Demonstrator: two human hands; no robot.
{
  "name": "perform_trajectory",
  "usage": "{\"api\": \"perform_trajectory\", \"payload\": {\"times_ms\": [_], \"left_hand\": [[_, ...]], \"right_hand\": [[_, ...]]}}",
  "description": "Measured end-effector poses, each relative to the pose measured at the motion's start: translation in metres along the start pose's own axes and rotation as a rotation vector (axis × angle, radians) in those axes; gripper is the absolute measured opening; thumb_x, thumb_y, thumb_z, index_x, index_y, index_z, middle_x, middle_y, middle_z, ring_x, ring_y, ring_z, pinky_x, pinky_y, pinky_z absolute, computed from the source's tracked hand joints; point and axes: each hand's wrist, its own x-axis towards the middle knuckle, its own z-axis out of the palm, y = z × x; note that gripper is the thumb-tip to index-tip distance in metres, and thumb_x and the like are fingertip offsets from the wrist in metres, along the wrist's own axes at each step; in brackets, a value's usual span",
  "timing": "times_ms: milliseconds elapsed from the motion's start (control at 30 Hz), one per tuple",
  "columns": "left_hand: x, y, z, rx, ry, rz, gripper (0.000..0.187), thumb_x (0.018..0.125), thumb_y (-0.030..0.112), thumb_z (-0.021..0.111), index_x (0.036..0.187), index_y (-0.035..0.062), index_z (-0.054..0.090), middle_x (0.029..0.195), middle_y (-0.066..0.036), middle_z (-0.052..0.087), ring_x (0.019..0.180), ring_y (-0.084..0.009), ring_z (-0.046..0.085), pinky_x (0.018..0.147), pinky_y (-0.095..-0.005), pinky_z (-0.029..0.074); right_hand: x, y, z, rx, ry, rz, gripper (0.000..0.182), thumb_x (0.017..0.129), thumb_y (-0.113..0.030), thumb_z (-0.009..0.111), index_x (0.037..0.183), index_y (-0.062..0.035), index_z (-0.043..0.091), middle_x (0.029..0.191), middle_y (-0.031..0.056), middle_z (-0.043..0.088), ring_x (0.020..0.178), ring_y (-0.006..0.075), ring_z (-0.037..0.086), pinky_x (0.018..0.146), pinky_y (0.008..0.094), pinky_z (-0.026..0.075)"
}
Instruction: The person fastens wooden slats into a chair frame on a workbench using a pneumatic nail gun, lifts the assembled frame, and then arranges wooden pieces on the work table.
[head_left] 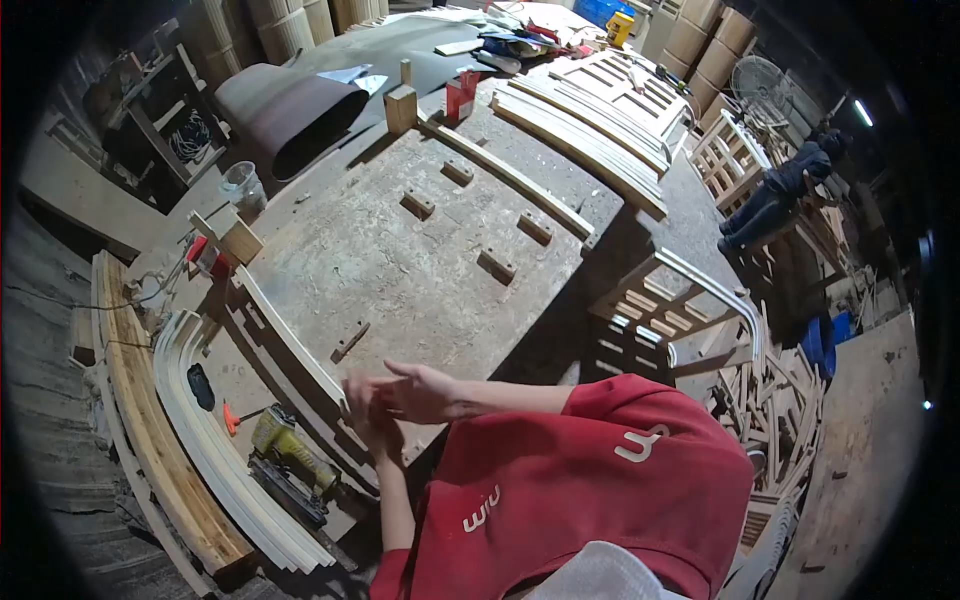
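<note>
My right hand [422, 394] reaches in from the right, palm partly turned inward, thumb raised apart from the fingers; nothing shows in it. Just beside it and partly overlapping is my left hand [374, 425], its fingers blurred by motion. Both are over the near edge of the worktable [390, 270], close to a long pale wooden rail [300, 345]. Small wooden blocks [496, 266] are fixed on the tabletop, and a thin dark piece [350, 341] lies near my hands. Across the table's far side runs another wooden strip [505, 175].
A yellow-green nail gun [292, 447] and an orange-handled tool [231, 419] lie at lower left beside curved strips [200, 440]. A slatted frame [660, 310] stands at right near scrap wood [780, 430]. A person [785, 190] is farther back.
</note>
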Motion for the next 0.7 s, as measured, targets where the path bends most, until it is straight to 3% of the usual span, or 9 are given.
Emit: {"api": "perform_trajectory", "payload": {"times_ms": [33, 133, 200, 267, 333, 467, 533, 600, 700], "left_hand": [[-0.003, -0.032, 0.005, -0.418, -0.07, -0.243, 0.057, 0.085, 0.047, 0.028, 0.122, 0.0045, 0.036, 0.126, -0.016, 0.035, 0.115, -0.0297, 0.034, 0.096, -0.0433, 0.023], [0.006, 0.004, -0.008, -0.702, -0.138, -0.526, 0.062, 0.085, 0.048, 0.028, 0.125, 0.0006, 0.03, 0.129, -0.018, 0.029, 0.114, -0.0306, 0.036, 0.097, -0.04, 0.024], [0.01, 0.024, -0.001, -0.371, 0.132, -0.024, 0.063, 0.085, 0.046, 0.026, 0.128, -0.0006, 0.023, 0.132, -0.019, 0.023, 0.118, -0.0307, 0.03, 0.098, -0.0404, 0.022], [-0.006, 0.054, 0.013, -0.4, 0.013, 0.164, 0.059, 0.086, 0.041, 0.025, 0.128, -0.0001, 0.022, 0.133, -0.02, 0.021, 0.123, -0.0323, 0.021, 0.099, -0.0426, 0.019], [-0.02, 0.063, 0.037, -0.355, -0.206, 0.457, 0.049, 0.086, 0.032, 0.027, 0.127, 0.0053, 0.028, 0.129, -0.019, 0.029, 0.119, -0.0365, 0.027, 0.098, -0.0447, 0.02], [-0.005, 0.07, 0.064, -0.215, -0.39, 0.467, 0.044, 0.087, 0.029, 0.026, 0.125, 0.0063, 0.033, 0.125, -0.017, 0.036, 0.117, -0.0321, 0.033, 0.096, -0.045, 0.022], [0.004, 0.067, 0.08, -0.126, -0.46, 0.423, 0.043, 0.088, 0.028, 0.024, 0.123, 0.0055, 0.036, 0.123, -0.017, 0.039, 0.115, -0.0302, 0.036, 0.095, -0.0435, 0.025], [0.015, 0.065, 0.098, -0.34, -0.62, -0.011, 0.044, 0.09, 0.03, 0.022, 0.12, 0.0034, 0.04, 0.117, -0.018, 0.046, 0.108, -0.0277, 0.044, 0.091, -0.0375, 0.032], [0.03, 0.084, 0.112, -0.381, -0.597, -0.012, 0.047, 0.091, 0.033, 0.021, 0.119, -0.0001, 0.039, 0.113, -0.018, 0.049, 0.101, -0.0259, 0.05, 0.085, -0.0313, 0.037]], "right_hand": [[-0.013, -0.009, 0.017, 0.005, 0.031, 0.056, 0.056, 0.084, -0.05, 0.031, 0.122, -0.0097, 0.038, 0.126, 0.0044, 0.037, 0.114, 0.0174, 0.035, 0.097, 0.0355, 0.024], [-0.032, -0.013, 0.025, -0.006, 0.015, 0.093, 0.047, 0.085, -0.043, 0.036, 0.116, -0.0085, 0.043, 0.122, 0.0038, 0.042, 0.111, 0.0169, 0.039, 0.096, 0.0359, 0.026], [-0.034, -0.006, 0.009, -0.047, 0.203, 0.016, 0.044, 0.086, -0.04, 0.035, 0.114, -0.0082, 0.045, 0.117, 0.0039, 0.046, 0.107, 0.0173, 0.042, 0.091, 0.0347, 0.031], [-0.035, 0.008, -0.019, -0.07, 0.396, -0.06, 0.042, 0.087, -0.038, 0.034, 0.112, -0.0079, 0.047, 0.113, 0.004, 0.05, 0.103, 0.0176, 0.045, 0.086, 0.0334, 0.035], [-0.039, 0.017, -0.036, 0.004, 0.233, -0.221, 0.038, 0.087, -0.035, 0.033, 0.106, -0.0076, 0.05, 0.101, 0.0042, 0.055, 0.094, 0.0172, 0.048, 0.082, 0.0316, 0.038], [-0.074, -0.004, -0.036, 0.19, 0.522, -0.13, 0.038, 0.085, -0.04, 0.034, 0.09, -0.0083, 0.054, 0.088, 0.0034, 0.056, 0.085, 0.0165, 0.048, 0.08, 0.0319, 0.035], [-0.094, -0.017, -0.042, 0.031, 0.435, -0.125, 0.038, 0.084, -0.041, 0.036, 0.088, -0.0092, 0.055, 0.091, 0.0015, 0.055, 0.085, 0.0162, 0.047, 0.08, 0.031, 0.034], [-0.106, -0.028, -0.049, 0.048, 0.394, -0.126, 0.036, 0.083, -0.042, 0.039, 0.091, -0.0111, 0.056, 0.095, -0.001, 0.055, 0.088, 0.0149, 0.047, 0.081, 0.0296, 0.032], [-0.132, -0.063, -0.061, 0.093, 0.395, -0.117, 0.03, 0.084, -0.032, 0.044, 0.095, -0.008, 0.058, 0.094, 0.0027, 0.06, 0.089, 0.0164, 0.053, 0.08, 0.028, 0.038]]}}
